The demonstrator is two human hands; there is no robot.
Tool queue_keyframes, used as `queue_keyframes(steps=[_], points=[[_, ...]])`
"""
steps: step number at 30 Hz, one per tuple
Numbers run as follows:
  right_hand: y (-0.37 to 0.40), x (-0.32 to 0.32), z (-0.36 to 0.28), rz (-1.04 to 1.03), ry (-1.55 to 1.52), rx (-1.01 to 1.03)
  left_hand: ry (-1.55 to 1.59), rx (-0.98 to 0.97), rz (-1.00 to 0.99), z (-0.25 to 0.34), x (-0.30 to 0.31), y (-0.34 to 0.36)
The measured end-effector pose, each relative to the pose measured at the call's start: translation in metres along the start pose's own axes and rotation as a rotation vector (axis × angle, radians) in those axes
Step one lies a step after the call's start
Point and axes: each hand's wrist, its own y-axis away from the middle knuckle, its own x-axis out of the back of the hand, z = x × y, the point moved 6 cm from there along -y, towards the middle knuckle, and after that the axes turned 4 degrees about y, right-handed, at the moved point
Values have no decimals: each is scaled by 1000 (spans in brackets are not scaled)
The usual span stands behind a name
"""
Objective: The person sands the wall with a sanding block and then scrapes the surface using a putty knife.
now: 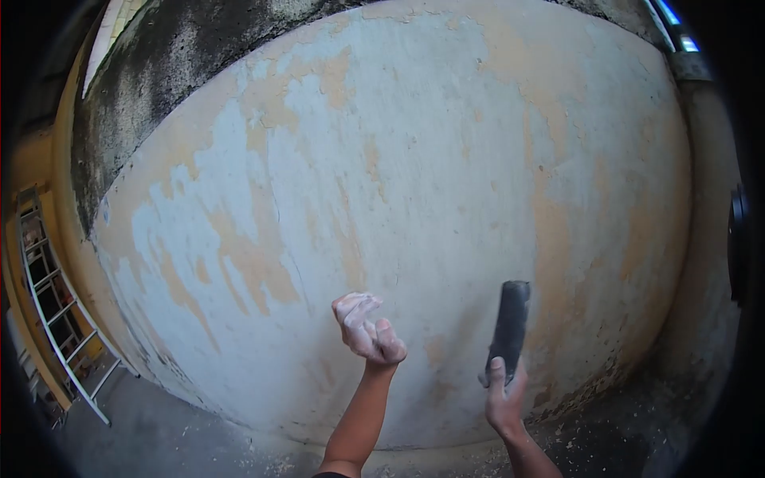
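Note:
My left hand [368,328] is raised in front of the wall with its fingers curled in. White powder coats its fingers and knuckles, and I cannot tell what, if anything, is inside it. To its right, my right hand [507,398] grips a long dark sanding block [510,323] by its lower end, thumb on the near face. The block stands nearly upright, its top leaning slightly right, and overlaps the wall in this view. The wall [446,199] has pale blue-white paint, with peeled and worn tan patches.
A metal ladder [62,315] leans at the far left by a yellow-brown wall. Blackened, rough masonry [159,88] borders the painted wall at the upper left. The grey floor [159,434] below carries pale flakes. A grey pillar [713,183] stands at the right.

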Motion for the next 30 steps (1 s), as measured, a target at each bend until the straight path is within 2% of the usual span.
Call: queue_keyframes(steps=[1,3,8,10,12,16,18,20,24,25,28,30], points=[[-1,-2,6,31,22,16,-30,2,5,-2,8,-3],[-1,-19,2,-191,489,151,-18,27,32,-10,18,-7],[-73,-54,-94,-96,768,345,-58,195,149,-26,33,-12],[-110,-68,-129,-37,738,457,-69,203,154,-27,32,-6],[-149,-85,-167,0,826,510,-76,228,145,-30,30,0],[-222,-130,-268,128,934,745,-15,327,181,-30,19,8],[-257,-145,-304,106,897,770,22,258,118,-23,15,12],[-255,-141,-307,80,882,712,19,268,107,-26,16,18],[-219,-116,-271,-27,784,562,65,329,110,-41,27,33],[-211,-118,-274,-8,828,594,75,330,136,-45,28,32],[-263,-134,-319,41,924,638,57,339,160,-47,31,42],[-262,-143,-335,54,988,567,53,265,166,-47,35,49]])
